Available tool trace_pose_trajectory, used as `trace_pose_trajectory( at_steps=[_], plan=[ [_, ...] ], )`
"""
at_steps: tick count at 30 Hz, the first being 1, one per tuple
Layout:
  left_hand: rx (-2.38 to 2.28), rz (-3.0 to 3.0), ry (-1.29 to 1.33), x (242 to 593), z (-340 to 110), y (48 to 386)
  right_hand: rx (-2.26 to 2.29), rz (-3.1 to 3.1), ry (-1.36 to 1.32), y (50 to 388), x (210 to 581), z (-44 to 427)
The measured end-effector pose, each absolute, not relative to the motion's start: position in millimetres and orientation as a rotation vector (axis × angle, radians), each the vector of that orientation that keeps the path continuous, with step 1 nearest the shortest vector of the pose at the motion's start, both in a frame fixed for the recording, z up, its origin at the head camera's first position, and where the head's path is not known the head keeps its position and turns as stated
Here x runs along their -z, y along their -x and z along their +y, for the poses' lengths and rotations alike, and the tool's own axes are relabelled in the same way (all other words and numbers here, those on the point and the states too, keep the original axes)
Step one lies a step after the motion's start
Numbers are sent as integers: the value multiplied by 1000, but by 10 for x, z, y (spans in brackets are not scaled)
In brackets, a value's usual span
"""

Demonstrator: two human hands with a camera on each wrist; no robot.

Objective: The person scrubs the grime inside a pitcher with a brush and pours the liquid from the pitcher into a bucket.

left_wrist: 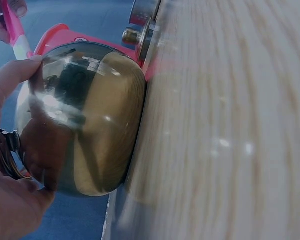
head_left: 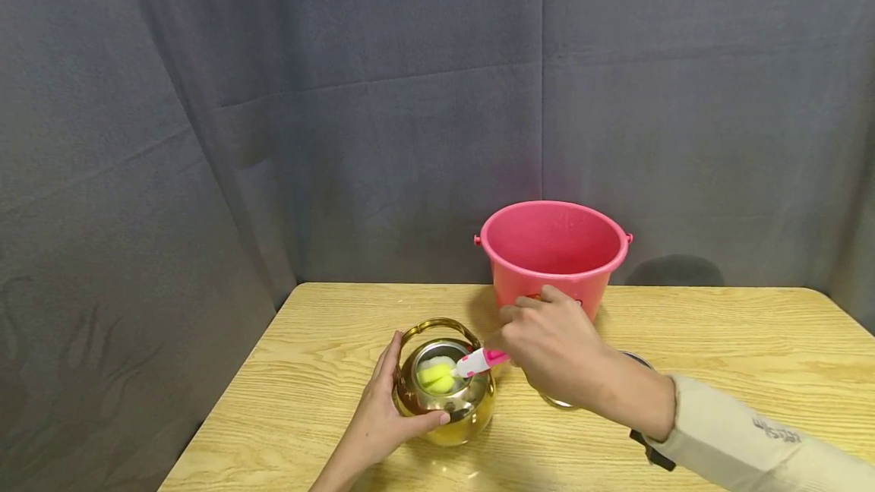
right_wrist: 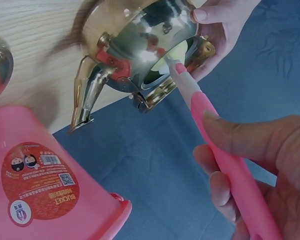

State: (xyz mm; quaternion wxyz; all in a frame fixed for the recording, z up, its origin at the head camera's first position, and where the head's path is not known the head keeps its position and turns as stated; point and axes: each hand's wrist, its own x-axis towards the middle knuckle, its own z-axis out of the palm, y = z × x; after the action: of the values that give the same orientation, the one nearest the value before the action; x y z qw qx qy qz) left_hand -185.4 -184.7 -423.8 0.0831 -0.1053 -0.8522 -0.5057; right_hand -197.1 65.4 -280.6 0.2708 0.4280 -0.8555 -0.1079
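Note:
A shiny gold teapot (head_left: 459,425) stands on the wooden table with its lid off and its hoop handle (head_left: 437,323) raised. My left hand (head_left: 383,412) holds it from the left, thumb on the upper body and fingers round the far side by the handle. My right hand (head_left: 557,340) grips the pink handle of a sponge brush (right_wrist: 225,160). The brush's yellow and white sponge head (head_left: 437,376) sits in the teapot's round opening. In the right wrist view the spout (right_wrist: 87,92) points toward the bucket side.
A pink bucket (head_left: 506,279) with a red label stands at the back of the table (head_left: 328,340). Partly hidden under my right forearm lies a round metal lid (head_left: 639,359) with a knob, right of the teapot. Grey curtain (head_left: 410,135) hangs behind and to the left.

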Motion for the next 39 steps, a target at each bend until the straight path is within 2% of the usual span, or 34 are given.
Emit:
trace_pose_trajectory(
  at_steps=[39],
  plan=[
    [1483,-2542,314,4238,-1852,1860,342,-2367,-1060,1972,2684,716]
  ],
)
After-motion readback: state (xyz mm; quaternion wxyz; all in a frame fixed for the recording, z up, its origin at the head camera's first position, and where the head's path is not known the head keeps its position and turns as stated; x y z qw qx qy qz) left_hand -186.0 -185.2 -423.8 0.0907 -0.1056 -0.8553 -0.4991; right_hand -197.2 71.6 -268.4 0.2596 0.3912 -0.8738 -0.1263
